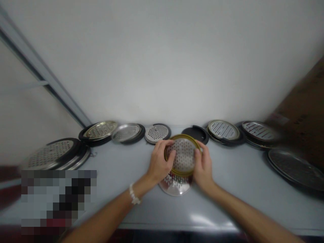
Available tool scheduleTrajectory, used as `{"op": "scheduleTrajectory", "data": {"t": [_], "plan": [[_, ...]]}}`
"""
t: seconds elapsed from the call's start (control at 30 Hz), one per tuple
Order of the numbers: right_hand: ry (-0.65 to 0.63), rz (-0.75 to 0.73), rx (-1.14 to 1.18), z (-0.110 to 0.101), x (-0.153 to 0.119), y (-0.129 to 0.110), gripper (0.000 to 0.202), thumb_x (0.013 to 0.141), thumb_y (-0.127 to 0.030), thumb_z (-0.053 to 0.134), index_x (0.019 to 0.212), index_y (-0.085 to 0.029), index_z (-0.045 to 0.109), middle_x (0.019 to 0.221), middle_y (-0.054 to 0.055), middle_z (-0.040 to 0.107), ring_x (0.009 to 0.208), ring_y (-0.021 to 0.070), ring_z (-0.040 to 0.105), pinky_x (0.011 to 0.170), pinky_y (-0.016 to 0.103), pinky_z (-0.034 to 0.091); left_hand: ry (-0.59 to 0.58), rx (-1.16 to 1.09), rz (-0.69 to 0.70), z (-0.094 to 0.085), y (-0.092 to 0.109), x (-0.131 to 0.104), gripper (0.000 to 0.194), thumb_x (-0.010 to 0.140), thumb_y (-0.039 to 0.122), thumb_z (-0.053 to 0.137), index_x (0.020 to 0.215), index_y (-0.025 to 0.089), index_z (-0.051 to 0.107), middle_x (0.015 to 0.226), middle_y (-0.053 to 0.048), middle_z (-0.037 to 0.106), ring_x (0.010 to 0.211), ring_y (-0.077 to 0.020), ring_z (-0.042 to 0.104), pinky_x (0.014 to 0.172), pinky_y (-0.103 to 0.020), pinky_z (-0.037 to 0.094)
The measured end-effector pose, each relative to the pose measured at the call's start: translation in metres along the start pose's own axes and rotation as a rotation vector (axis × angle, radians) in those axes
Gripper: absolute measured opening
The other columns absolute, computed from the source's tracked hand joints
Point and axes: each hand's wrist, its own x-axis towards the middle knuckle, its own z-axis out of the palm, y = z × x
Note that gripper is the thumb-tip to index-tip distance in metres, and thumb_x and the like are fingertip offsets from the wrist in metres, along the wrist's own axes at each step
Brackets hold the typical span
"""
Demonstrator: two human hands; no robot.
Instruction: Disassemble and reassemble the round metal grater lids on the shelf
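Observation:
Between my two hands is a round perforated metal disc [184, 155] with a yellow-gold rim. My left hand [162, 160] grips its left edge, thumb on top. On the opposite edge, my right hand [203, 165] is closed with its thumb on the face. Partly beneath the rimmed disc, a shiny round grater plate [177, 187] lies on the table, its upper part hidden. Just behind my hands sits a black round holder [196, 134].
A grey table [121, 175] carries several round graters along the wall, among them a white perforated one [157, 133] and a gold-rimmed one [224, 130]. Stacked discs [54, 155] stand at left, a dark-rimmed tray [295, 167] at right. A brown cardboard box [303, 118] is at far right.

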Motion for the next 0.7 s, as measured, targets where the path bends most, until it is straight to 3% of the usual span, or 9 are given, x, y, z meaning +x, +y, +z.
{"op": "scheduleTrajectory", "data": {"t": [0.7], "plan": [[0.014,-0.018,-0.023,-0.0004,-0.0010,0.0000,0.032,0.103,-0.037,0.041,0.127,-0.021,0.054,0.122,0.010,0.067,0.113,0.0228,0.063,0.095,0.039,0.051,0.067,0.077,0.107,-0.0007,-0.0020,0.0005,0.024,0.086,0.019,0.062,0.109,0.018,0.066,0.108,-0.010,0.065,0.109,-0.0248,0.061,0.099,-0.044,0.052]]}}
